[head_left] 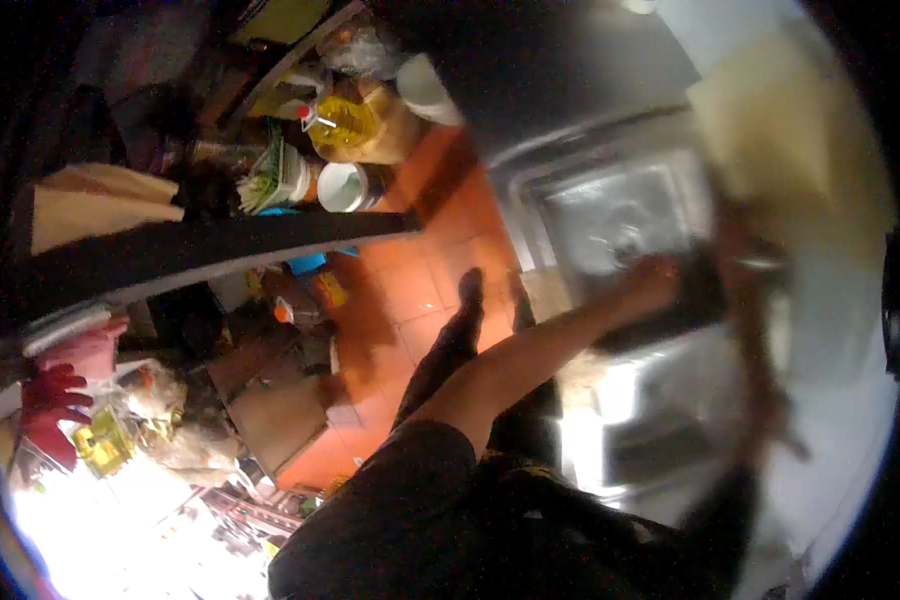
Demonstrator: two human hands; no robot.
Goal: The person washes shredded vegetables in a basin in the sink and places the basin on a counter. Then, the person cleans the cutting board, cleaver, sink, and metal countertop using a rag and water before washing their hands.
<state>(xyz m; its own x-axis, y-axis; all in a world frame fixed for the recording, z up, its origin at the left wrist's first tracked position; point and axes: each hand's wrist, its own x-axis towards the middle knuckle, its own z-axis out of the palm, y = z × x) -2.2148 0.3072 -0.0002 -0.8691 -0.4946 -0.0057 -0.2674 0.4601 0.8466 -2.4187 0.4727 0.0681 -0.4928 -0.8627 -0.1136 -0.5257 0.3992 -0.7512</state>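
My left arm reaches across to the metal sink [530,205], and my left hand [658,280] is at the basin's near right edge, over a dark area. Its fingers are too blurred to make out. My right arm, in a dark sleeve, stretches up along the right side. My right hand [740,240] is smeared by motion near the right rim of the sink, beside a blurred metallic shape [765,257]. What either hand holds, if anything, cannot be seen.
Orange floor tiles [410,285] lie around my feet. Shelving at left holds a yellow oil bottle [345,122], a white bucket [343,187] and brown paper [100,205]. A red glove-like shape [55,400] and plastic bags [185,440] are at lower left, near bright glare.
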